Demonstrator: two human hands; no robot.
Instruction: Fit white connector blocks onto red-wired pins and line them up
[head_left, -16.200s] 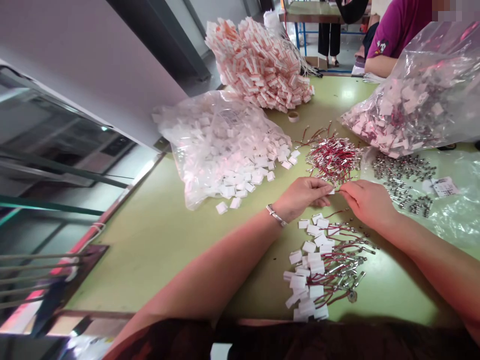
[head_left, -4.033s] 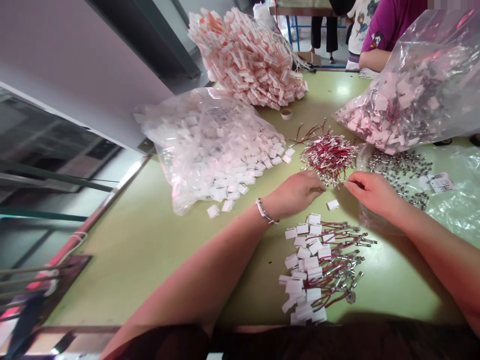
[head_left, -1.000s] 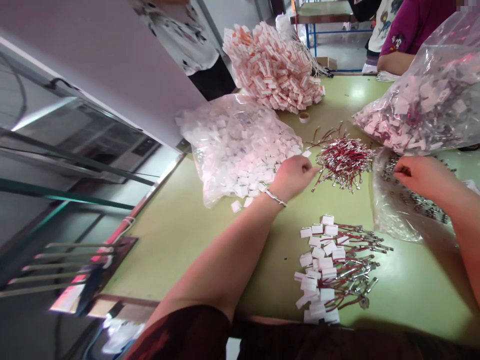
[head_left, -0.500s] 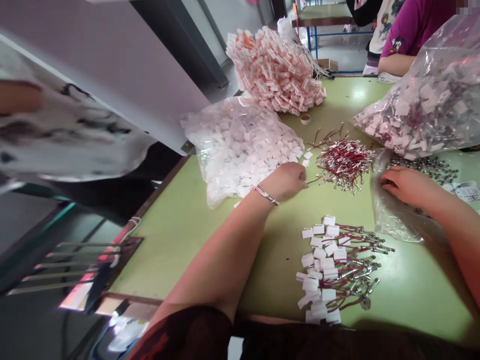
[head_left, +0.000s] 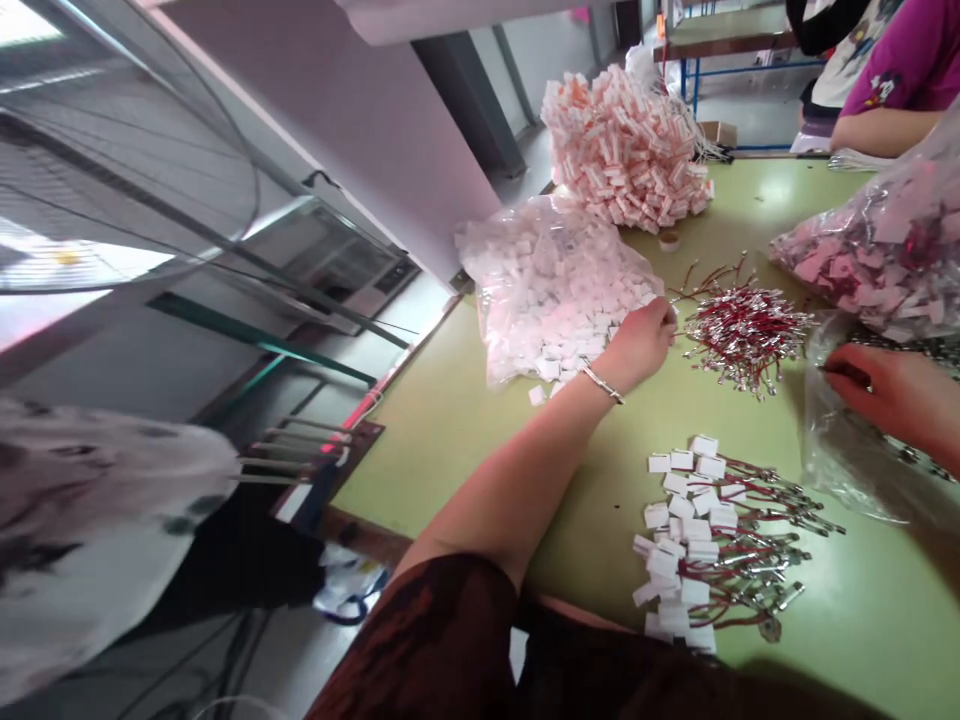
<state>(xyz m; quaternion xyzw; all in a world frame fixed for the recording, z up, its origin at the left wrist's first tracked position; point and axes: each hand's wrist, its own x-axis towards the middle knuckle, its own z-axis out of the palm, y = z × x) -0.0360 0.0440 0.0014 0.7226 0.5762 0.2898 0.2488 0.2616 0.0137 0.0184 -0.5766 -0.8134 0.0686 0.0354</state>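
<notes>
Red wires (head_left: 746, 325) form one pile between two hands (head_left: 641, 342), both curled; whether they grip is unclear.

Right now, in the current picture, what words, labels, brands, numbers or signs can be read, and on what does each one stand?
None can be read.
Laid-out white pieces: too small to show any lettering.
Left-hand clear bag: no legible print.
Purple sleeve: a small cartoon figure, no readable letters.

Open table (head_left: 694, 407) between wire pile (head_left: 748, 325) and connectors (head_left: 679, 530); plastic bag (head_left: 836, 460) right.
</notes>
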